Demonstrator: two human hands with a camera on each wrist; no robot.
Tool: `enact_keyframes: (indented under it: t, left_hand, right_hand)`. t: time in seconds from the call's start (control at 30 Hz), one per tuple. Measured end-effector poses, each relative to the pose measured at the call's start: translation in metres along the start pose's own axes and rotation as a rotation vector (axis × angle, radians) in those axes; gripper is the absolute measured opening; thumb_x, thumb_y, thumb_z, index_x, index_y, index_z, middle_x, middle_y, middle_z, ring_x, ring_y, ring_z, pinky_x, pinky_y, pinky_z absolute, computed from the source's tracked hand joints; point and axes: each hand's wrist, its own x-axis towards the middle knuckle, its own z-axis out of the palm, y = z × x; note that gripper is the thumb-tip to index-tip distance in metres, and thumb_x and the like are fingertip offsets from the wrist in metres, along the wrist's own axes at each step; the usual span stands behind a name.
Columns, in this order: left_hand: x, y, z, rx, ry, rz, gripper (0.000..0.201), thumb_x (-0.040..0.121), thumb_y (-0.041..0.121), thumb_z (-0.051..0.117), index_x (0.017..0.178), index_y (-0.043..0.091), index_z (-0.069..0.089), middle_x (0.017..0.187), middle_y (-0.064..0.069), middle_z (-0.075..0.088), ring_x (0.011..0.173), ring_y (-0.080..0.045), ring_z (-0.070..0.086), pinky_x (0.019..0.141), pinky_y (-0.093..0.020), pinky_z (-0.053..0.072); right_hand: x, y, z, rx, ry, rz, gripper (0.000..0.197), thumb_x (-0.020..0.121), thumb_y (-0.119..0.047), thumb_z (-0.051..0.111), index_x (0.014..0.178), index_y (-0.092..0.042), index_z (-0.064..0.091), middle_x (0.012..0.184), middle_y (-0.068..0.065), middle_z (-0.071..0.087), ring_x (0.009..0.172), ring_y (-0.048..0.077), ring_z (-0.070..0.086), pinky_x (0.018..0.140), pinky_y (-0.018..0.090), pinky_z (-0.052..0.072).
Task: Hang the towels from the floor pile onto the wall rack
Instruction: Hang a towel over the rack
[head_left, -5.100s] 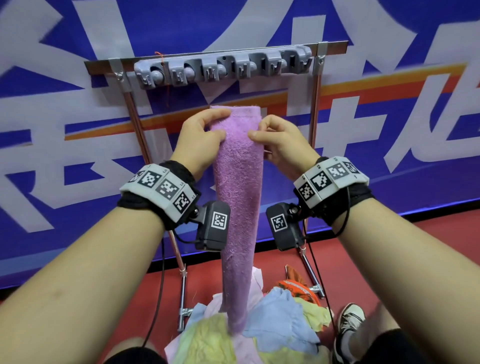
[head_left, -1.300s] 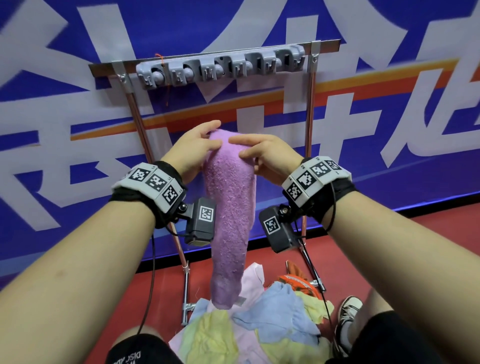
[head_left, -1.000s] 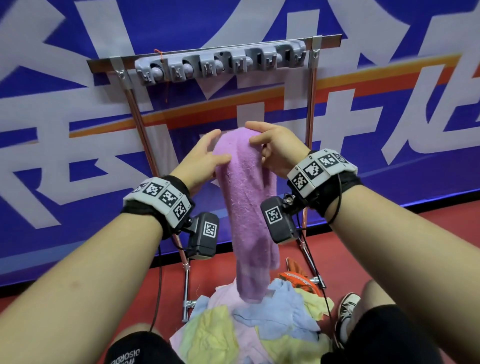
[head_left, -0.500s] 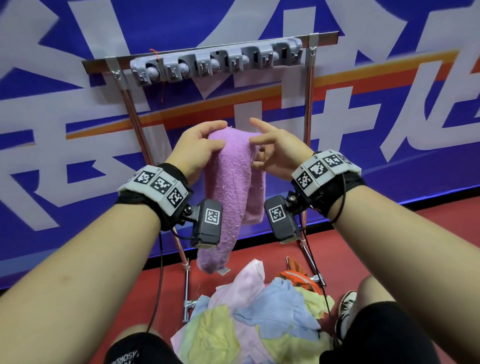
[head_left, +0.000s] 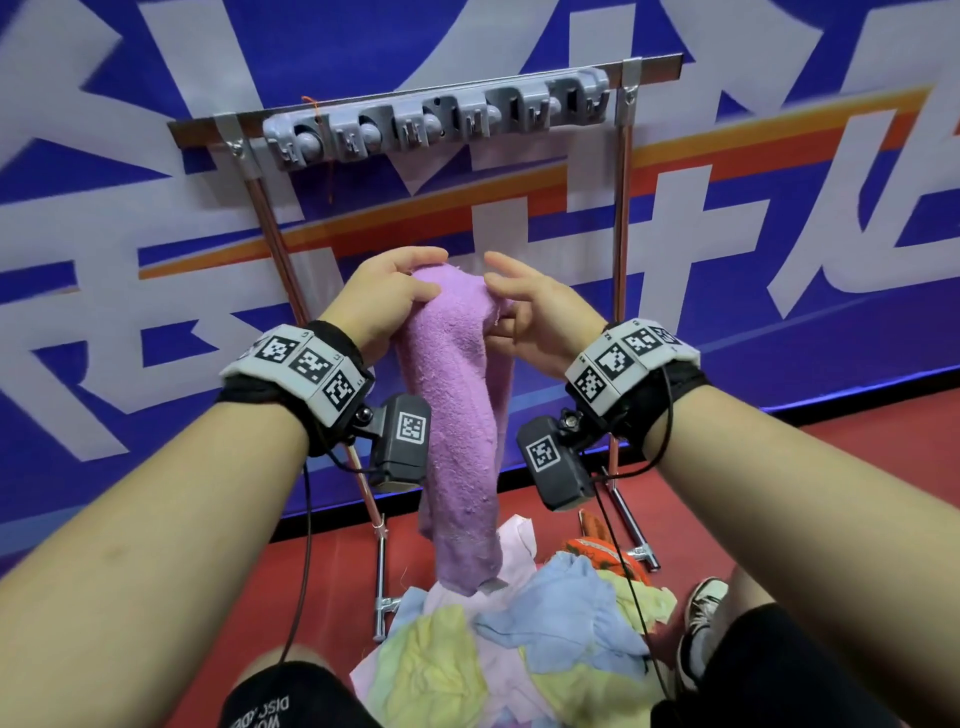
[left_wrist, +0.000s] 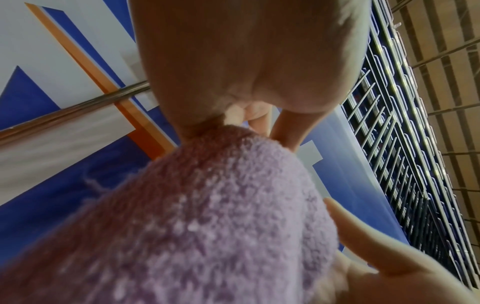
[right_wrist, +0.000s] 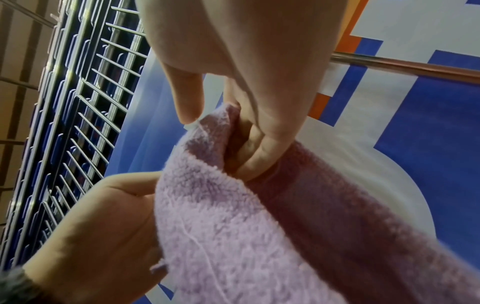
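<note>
Blue banner wall (head_left: 779, 291) with large white characters and an orange stripe backs the scene; red floor (head_left: 857, 467) below. Grey wall rack (head_left: 436, 122) with a row of clips sits on a brown bar, carried by two slanting metal poles down to the floor. No towel on it yet.

Purple towel (head_left: 457, 415) held up below the rack, doubled over at the top so two thicknesses hang down, its lower end just above the floor pile (head_left: 524, 644). Left hand (head_left: 382, 306) pinches the fold from its side, thumb over the top, grip closed on the cloth. Right hand (head_left: 535, 317): right wrist view shows lower fingers tucked into the fold and curled round it, index finger and thumb lifted free. Likely reason for the hold: bunching the top into a narrow bundle that a clip can take.

Pile holds yellow, pale blue and pink towels plus something orange, between the pole feet. A shoe (head_left: 701, 618) stands beside it. Wrist views show a metal grille overhead.

Judgement: first towel, hanging step not yet done.
</note>
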Motion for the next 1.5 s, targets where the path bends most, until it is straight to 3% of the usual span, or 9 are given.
enact_keyframes:
  t: [0.17,0.3,0.53,0.63,0.8,0.93,1.17,1.33,1.5]
  left_hand:
    - [0.001,-0.003,-0.001,0.059,-0.010,0.008,0.042,0.081,-0.016,0.049,0.110,0.013,0.062,0.105,-0.006,0.061,0.099,-0.019,0.057,0.094,-0.029,0.045]
    - [0.003,-0.005,0.000,0.123,-0.020,0.031,0.043,0.080,-0.015,0.051,0.109,0.014,0.063,0.101,-0.002,0.062,0.101,-0.018,0.057,0.100,-0.030,0.043]
    - [0.007,-0.011,-0.012,0.215,0.013,0.025,0.047,0.078,-0.014,0.052,0.115,0.014,0.062,0.106,-0.003,0.063,0.097,-0.015,0.056,0.088,-0.021,0.045]
    - [0.008,-0.014,-0.018,0.284,0.121,0.011,0.046,0.084,-0.006,0.053,0.126,0.012,0.055,0.104,-0.003,0.060,0.084,-0.008,0.056,0.065,-0.010,0.042]
    - [0.001,-0.020,-0.012,0.236,0.024,-0.067,0.041,0.096,0.011,0.048,0.136,0.015,0.043,0.084,-0.002,0.063,0.066,-0.010,0.057,0.061,-0.021,0.042]
    - [-0.008,-0.018,0.003,0.185,-0.088,-0.116,0.041,0.103,0.024,0.033,0.144,0.018,0.031,0.077,-0.005,0.066,0.053,-0.007,0.059,0.051,-0.017,0.041]
    - [-0.022,-0.026,0.025,0.051,-0.265,-0.236,0.065,0.095,0.065,0.015,0.151,0.035,0.000,0.110,-0.014,0.070,0.100,-0.021,0.068,0.085,-0.037,0.052]
    - [-0.022,-0.029,0.036,-0.105,-0.289,-0.242,0.081,0.083,0.080,0.012,0.151,0.038,0.010,0.157,-0.004,0.026,0.139,-0.022,0.035,0.091,-0.041,0.047]
    - [-0.022,-0.024,0.032,-0.136,-0.056,-0.096,0.090,0.073,0.085,0.023,0.150,0.043,0.005,0.160,0.013,0.005,0.146,-0.008,0.010,0.110,-0.046,0.027]
  right_hand:
    - [-0.005,-0.002,0.004,-0.059,-0.030,0.024,0.056,0.097,-0.018,0.048,0.147,-0.030,0.027,0.095,0.004,0.058,0.066,0.013,0.052,0.072,0.027,0.046]
    - [-0.007,-0.003,0.008,-0.048,0.002,0.029,0.051,0.098,-0.019,0.046,0.146,-0.026,0.030,0.103,0.003,0.058,0.066,0.012,0.055,0.065,0.025,0.046]
    - [-0.008,-0.004,0.009,0.005,0.026,0.048,0.027,0.098,-0.029,0.046,0.116,-0.013,0.058,0.107,0.011,0.060,0.092,0.023,0.059,0.084,0.034,0.053]
    - [-0.004,-0.004,0.012,0.000,0.070,0.048,0.032,0.098,-0.035,0.047,0.116,-0.010,0.057,0.106,0.009,0.062,0.096,0.022,0.059,0.085,0.036,0.053]
    - [0.000,-0.005,0.014,0.042,0.130,0.047,0.064,0.097,-0.048,0.041,0.147,-0.012,0.025,0.146,0.010,0.038,0.132,0.028,0.042,0.104,0.043,0.037]
    - [-0.005,-0.011,0.019,0.057,0.105,0.034,0.077,0.096,-0.056,0.034,0.152,-0.012,0.006,0.158,0.015,0.013,0.144,0.030,0.021,0.112,0.043,0.026]
    - [-0.017,-0.025,0.029,-0.026,0.100,-0.035,0.075,0.098,-0.058,0.024,0.151,-0.007,0.010,0.156,0.017,0.013,0.145,0.030,0.018,0.116,0.039,0.015]
    - [-0.019,-0.033,0.033,-0.054,0.085,-0.044,0.074,0.098,-0.057,0.022,0.151,-0.007,0.009,0.156,0.018,0.016,0.141,0.033,0.026,0.112,0.035,0.023]
    - [-0.017,-0.037,0.035,-0.185,0.167,-0.106,0.063,0.100,-0.049,0.031,0.129,0.002,0.052,0.125,0.023,0.060,0.112,0.027,0.060,0.102,0.032,0.039]
